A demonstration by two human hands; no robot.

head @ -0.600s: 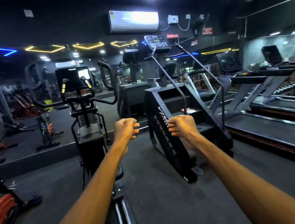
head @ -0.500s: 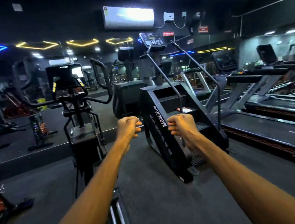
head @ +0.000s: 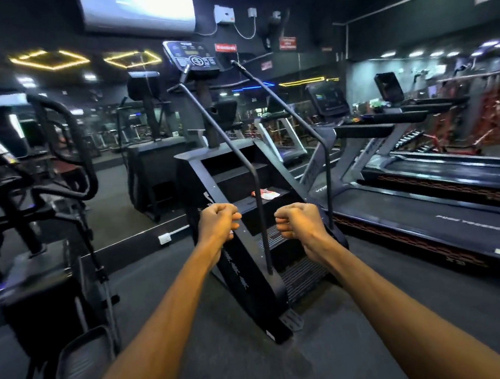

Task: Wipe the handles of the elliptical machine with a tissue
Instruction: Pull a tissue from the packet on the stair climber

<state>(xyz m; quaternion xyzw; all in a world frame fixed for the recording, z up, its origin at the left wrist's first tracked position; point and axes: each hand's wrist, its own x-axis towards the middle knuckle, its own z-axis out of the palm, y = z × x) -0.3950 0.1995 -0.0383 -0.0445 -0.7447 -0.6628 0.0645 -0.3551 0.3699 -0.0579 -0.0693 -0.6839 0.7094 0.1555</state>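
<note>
Fists out, no tissue in sight

Left hand (head: 216,222) and right hand (head: 301,225) are closed in fists, apparently empty, before the stair climber (head: 242,190). The elliptical machine (head: 34,198) stands at left, its handle (head: 65,141) untouched; the risk is wiping the wrong machine's rails.

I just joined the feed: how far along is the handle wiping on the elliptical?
Nothing looks done. Both fists, left hand and right hand, are closed and held out in front of the stair climber, touching nothing. No tissue is visible in either. The elliptical machine stands off to the left, its curved handle untouched. Still left: getting a tissue, reaching the handles, wiping them.
</note>
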